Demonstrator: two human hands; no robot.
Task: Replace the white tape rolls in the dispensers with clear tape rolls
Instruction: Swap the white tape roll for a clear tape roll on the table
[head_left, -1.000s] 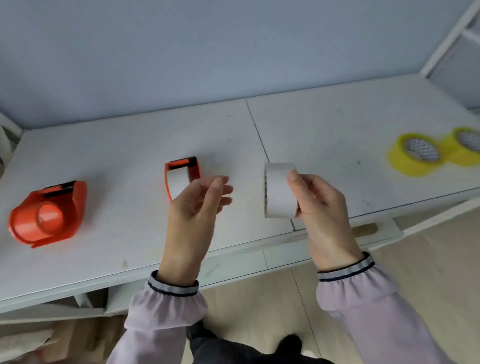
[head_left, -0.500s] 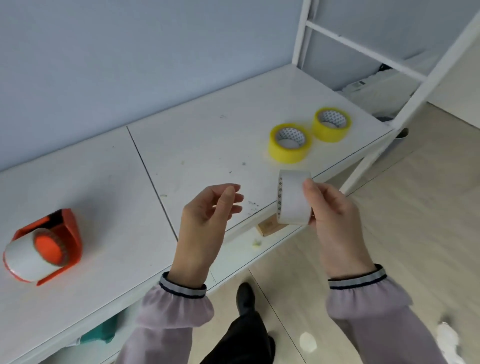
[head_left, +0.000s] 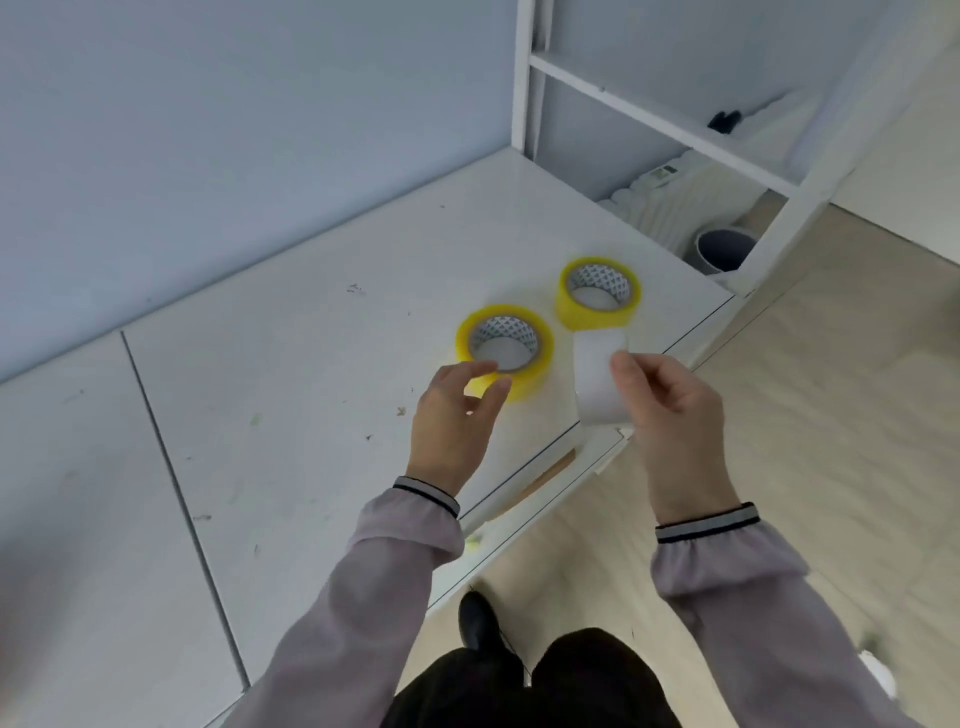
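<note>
the right hand (head_left: 670, 410) pinches the removed white tape roll (head_left: 600, 376) clear of the table while the open-fingered left hand (head_left: 454, 415) reaches, judging by position, for the nearer yellow-tinted clear tape roll (head_left: 504, 348).

Two tape rolls, the near roll (head_left: 505, 347) and the far roll (head_left: 598, 293), are translucent yellow, each with a core printed in a black-and-white triangle pattern. The third roll (head_left: 600, 378) is plain white, as is the table (head_left: 291, 374). The sleeves (head_left: 363, 582) are pale lilac with dark-striped grey cuffs, against a light blue wall (head_left: 234, 130).
</note>
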